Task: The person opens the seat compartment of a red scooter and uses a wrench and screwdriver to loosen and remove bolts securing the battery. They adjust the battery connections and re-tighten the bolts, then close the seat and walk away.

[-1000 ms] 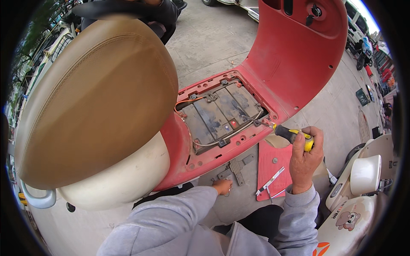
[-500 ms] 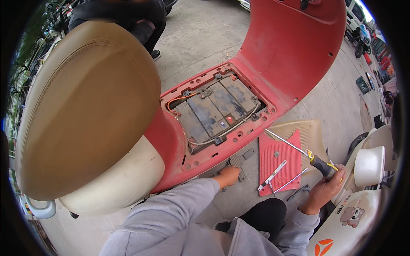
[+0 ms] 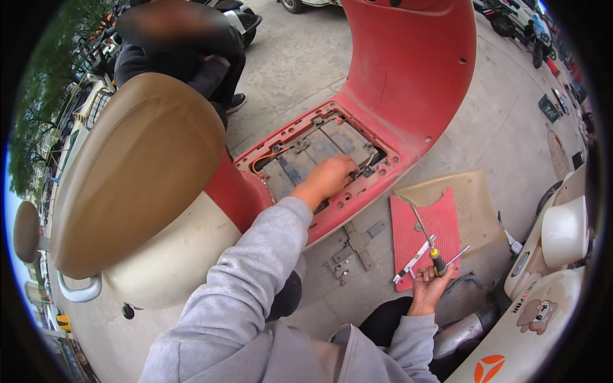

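Note:
My left hand (image 3: pixel 324 182) reaches over the batteries (image 3: pixel 319 143) in the scooter's open floor compartment. Its fingers are curled together near the side closest to me, by a cable; what they grip, if anything, is hidden. My right hand (image 3: pixel 429 290) holds a screwdriver (image 3: pixel 438 263) by its black and yellow handle, the long shaft pointing up and away over a red ribbed floor panel (image 3: pixel 408 230). A silver and black tool (image 3: pixel 414 260) and a thin metal rod (image 3: pixel 458 255) lie on that panel. An orange wire (image 3: pixel 265 156) runs along the compartment's left part.
The red scooter's brown seat (image 3: pixel 137 172) rises at left, its front shield (image 3: pixel 412 70) at far right. A dark metal bracket (image 3: pixel 361 246) and small screws (image 3: pixel 341 273) lie on the ground. A white scooter (image 3: pixel 543 306) stands at right. Someone in dark clothes (image 3: pixel 211 76) sits beyond the seat.
My left hand has moved from the dark bracket on the ground up to the batteries. My right hand has come left and nearer the red panel, its screwdriver now more upright.

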`<state>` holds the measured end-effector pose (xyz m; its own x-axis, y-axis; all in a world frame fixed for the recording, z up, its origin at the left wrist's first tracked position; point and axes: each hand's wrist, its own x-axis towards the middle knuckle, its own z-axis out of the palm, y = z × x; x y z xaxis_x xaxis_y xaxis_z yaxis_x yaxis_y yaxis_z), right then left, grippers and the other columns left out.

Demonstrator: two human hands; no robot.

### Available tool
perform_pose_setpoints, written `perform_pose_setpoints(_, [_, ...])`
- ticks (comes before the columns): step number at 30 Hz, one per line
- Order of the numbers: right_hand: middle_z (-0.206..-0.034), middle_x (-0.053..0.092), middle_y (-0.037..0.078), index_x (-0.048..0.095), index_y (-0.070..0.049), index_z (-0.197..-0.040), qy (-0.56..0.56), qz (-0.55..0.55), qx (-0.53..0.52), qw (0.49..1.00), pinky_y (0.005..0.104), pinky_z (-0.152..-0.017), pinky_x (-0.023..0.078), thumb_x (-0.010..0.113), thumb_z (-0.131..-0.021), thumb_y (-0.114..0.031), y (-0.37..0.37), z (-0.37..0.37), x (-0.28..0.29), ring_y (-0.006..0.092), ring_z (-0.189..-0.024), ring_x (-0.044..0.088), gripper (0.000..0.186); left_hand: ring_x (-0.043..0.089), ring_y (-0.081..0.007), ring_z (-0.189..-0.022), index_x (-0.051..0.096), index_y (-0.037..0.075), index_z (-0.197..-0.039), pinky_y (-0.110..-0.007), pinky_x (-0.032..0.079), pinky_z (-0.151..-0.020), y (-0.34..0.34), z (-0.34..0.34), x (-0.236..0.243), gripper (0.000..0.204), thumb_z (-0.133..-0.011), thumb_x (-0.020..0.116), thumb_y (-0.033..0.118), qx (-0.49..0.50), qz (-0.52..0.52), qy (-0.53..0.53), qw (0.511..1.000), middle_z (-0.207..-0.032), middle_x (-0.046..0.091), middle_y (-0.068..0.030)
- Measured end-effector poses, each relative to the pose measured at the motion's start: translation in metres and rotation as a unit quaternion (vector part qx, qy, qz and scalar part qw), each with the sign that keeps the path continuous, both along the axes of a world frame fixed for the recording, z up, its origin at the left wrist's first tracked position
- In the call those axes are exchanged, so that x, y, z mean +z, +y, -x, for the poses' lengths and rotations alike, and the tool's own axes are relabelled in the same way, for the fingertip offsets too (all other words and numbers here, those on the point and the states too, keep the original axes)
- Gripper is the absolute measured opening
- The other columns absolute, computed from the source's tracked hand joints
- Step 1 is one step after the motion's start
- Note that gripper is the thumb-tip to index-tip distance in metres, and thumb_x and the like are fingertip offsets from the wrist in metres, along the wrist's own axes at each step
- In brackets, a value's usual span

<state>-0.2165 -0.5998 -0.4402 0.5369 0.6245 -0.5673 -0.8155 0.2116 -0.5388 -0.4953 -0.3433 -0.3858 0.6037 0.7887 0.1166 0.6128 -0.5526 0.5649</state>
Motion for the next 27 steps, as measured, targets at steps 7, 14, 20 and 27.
perform_pose_setpoints(7, [-0.054,0.03,-0.004,0.05,-0.009,-0.078,-0.028,0.017,0.001,0.999,0.0257,-0.057,0.037,0.047,-0.098,-0.05,-0.008,-0.011,0.004,0.0078,-0.048,0.032,0.046,0.06,-0.0334,-0.099,0.067,0.008,-0.096,-0.043,0.051,-0.082,-0.001,-0.01,-0.003,0.018,-0.082,0.057,0.007,-0.002,-0.01,0.073,0.997,-0.104,0.061,-0.0102])
perform_pose_setpoints(14, [-0.055,0.034,-0.003,0.05,-0.011,-0.076,-0.043,0.02,0.036,0.998,0.0259,-0.058,0.038,0.047,-0.099,-0.05,-0.001,-0.007,0.004,0.0075,-0.048,0.034,0.045,0.059,-0.0379,-0.097,0.058,0.002,-0.102,-0.044,0.048,-0.082,-0.011,-0.019,0.025,0.017,-0.086,0.057,0.008,0.078,0.0,0.006,0.997,-0.103,0.06,-0.016])
perform_pose_setpoints(20, [-0.054,0.034,-0.002,0.052,-0.008,-0.073,0.009,-0.007,-0.009,1.0,0.0284,-0.061,0.04,0.046,-0.098,-0.044,0.007,-0.006,0.001,0.0101,-0.049,0.033,0.045,0.062,-0.0306,-0.075,0.056,0.0,-0.1,-0.037,0.049,-0.07,-0.104,-0.066,-0.01,0.017,-0.087,0.059,0.01,-0.008,0.202,-0.226,0.953,-0.087,0.062,-0.0176])
perform_pose_setpoints(27, [-0.054,0.034,-0.001,0.048,-0.011,-0.072,0.011,0.024,-0.013,1.0,0.0306,-0.062,0.042,0.047,-0.098,-0.042,0.006,-0.003,0.002,0.0111,-0.049,0.033,0.041,0.066,-0.0361,-0.088,0.064,0.004,-0.098,-0.045,0.051,-0.08,-0.2,-0.049,-0.157,0.02,-0.084,0.061,0.018,0.085,0.343,0.135,0.926,-0.089,0.068,-0.0191])
